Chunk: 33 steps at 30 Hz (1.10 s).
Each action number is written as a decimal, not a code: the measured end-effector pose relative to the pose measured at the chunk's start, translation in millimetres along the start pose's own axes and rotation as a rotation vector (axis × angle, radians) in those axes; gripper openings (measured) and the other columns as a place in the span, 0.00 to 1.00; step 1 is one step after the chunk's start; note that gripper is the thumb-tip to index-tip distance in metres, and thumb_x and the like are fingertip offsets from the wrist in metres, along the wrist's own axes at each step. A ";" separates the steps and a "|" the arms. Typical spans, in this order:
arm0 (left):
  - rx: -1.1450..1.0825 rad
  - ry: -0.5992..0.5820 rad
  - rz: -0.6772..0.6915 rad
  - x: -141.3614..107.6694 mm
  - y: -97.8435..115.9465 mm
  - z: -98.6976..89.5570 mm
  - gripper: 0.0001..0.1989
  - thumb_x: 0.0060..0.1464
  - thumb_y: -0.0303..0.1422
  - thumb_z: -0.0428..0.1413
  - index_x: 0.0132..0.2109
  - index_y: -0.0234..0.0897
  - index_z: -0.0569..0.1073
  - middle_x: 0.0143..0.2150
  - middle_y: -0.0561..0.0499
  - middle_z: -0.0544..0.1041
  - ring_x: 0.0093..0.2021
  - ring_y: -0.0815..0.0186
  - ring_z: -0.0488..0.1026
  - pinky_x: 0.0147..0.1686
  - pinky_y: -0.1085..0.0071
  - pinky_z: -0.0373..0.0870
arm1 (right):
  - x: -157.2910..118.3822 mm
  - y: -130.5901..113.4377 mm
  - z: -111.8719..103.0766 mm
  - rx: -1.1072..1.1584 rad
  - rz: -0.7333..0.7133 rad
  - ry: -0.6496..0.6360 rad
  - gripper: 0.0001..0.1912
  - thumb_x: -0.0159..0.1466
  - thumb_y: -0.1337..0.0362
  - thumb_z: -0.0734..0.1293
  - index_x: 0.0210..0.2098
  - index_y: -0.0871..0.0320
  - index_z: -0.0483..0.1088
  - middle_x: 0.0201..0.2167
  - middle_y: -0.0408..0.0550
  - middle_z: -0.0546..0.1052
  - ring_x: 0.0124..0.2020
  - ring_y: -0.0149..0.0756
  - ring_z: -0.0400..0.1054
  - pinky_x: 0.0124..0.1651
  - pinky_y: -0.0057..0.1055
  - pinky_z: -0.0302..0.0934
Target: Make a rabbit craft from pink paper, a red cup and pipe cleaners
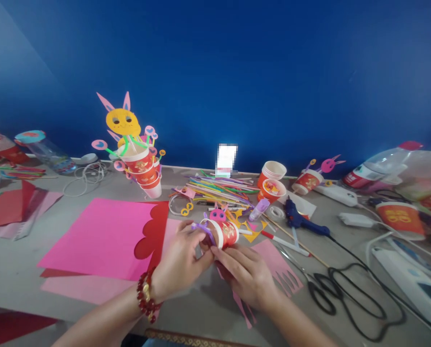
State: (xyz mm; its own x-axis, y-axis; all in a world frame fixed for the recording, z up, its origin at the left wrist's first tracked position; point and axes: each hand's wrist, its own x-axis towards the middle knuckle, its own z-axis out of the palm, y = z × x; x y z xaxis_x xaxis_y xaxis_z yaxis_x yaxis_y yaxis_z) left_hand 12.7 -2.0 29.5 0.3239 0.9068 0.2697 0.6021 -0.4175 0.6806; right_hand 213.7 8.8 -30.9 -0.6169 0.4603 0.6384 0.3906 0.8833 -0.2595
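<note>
A red paper cup (230, 233) with gold print lies tipped sideways between my hands, its white rim toward the left. My right hand (246, 274) is closed around its underside, fingertips near the rim. A purple pipe cleaner (208, 233) is bent across the cup's mouth, pinched by my left hand (179, 260). Just behind the cup shows a pink paper rabbit face (218, 214); whether it is fixed to the cup I cannot tell. Pink cut paper (239, 308) hangs or lies below my right hand, partly hidden.
Pink sheets (92, 236) lie at left, near decorated stacked cups (141, 164). Colourful pipe cleaners (219, 190) are heaped at the back. On the right are a blue glue gun (304, 221), black-handled scissors (322, 291), looping cords and a plastic bottle (385, 166).
</note>
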 end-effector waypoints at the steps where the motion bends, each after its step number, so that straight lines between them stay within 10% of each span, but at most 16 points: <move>1: 0.019 -0.003 -0.004 0.4 -0.5 -1.0 0.03 0.58 0.30 0.54 0.35 0.38 0.72 0.33 0.51 0.78 0.37 0.61 0.73 0.51 0.58 0.63 | 0.8 0.0 -0.5 -0.003 0.014 -0.025 0.33 0.63 0.77 0.63 0.65 0.58 0.56 0.36 0.51 0.80 0.33 0.42 0.71 0.33 0.37 0.69; 13: -0.069 -0.039 -0.073 3.3 -4.1 -2.5 0.04 0.60 0.31 0.55 0.35 0.40 0.73 0.33 0.53 0.79 0.38 0.62 0.72 0.40 0.67 0.64 | 4.0 3.7 -8.5 0.050 0.027 -0.011 0.27 0.64 0.75 0.62 0.62 0.60 0.60 0.37 0.53 0.79 0.36 0.43 0.70 0.40 0.40 0.68; 33: 0.157 0.001 0.183 -8.2 10.8 -2.0 0.07 0.55 0.26 0.55 0.42 0.38 0.70 0.39 0.50 0.79 0.47 0.58 0.71 0.63 0.50 0.49 | 11.4 -0.7 -12.2 0.176 0.108 0.106 0.15 0.63 0.74 0.64 0.49 0.57 0.68 0.31 0.50 0.78 0.30 0.39 0.70 0.33 0.35 0.66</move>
State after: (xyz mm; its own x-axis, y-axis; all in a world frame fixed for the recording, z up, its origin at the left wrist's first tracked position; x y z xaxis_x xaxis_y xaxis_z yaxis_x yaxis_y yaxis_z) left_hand 15.2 -13.7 36.0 0.4373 0.8154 0.3792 0.6394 -0.5784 0.5065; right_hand 214.7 12.3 -14.6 -0.4994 0.5489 0.6703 0.3196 0.8358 -0.4463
